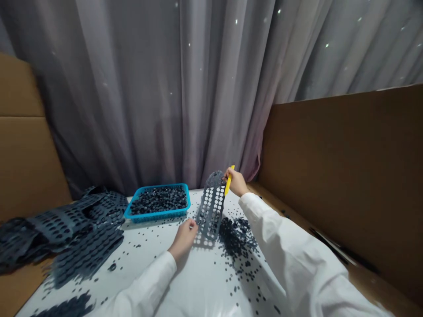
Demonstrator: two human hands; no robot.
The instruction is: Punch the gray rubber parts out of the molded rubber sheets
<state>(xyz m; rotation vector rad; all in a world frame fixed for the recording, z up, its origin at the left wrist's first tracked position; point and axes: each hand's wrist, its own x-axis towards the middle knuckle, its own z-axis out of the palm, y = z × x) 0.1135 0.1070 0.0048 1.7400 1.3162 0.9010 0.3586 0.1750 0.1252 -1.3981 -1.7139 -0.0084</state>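
1. Lying nearest the camera, a smooth, glossy white tabletop (194, 281) reflects a soft light at its front edge; two loose white sleeves (297, 259) reach in over it from either side.
2. At the lower left, a dark grey piece with a bumpy edge (68, 306) lies partly behind the left sleeve.
3. The left hand (184, 240) has its thumb and fingertips pinched together on the left edge of a long dark grey sheet punched with rows of round holes (209, 224). This sheet slants upward at the middle of the tabletop, white showing through many holes; whether its lower end touches down I cannot tell.
4. Just right of it, small round black discs (236, 237) lie heaped, with strays scattered widely over the white.
5. The right hand (236, 181), by the sheet's upper right edge, has its fingers closed around a slim yellow tool (228, 186).
6. Left, a rumpled pile of similar dark perforated sheets (95, 215) overhangs brown cardboard.
7. Farther back, a bright blue plastic tray (158, 215) holds many black discs.
8. Tall brown cardboard panels (343, 176) flank both sides; behind, grey curtains with tiny bright specks (148, 88) hang in folds.
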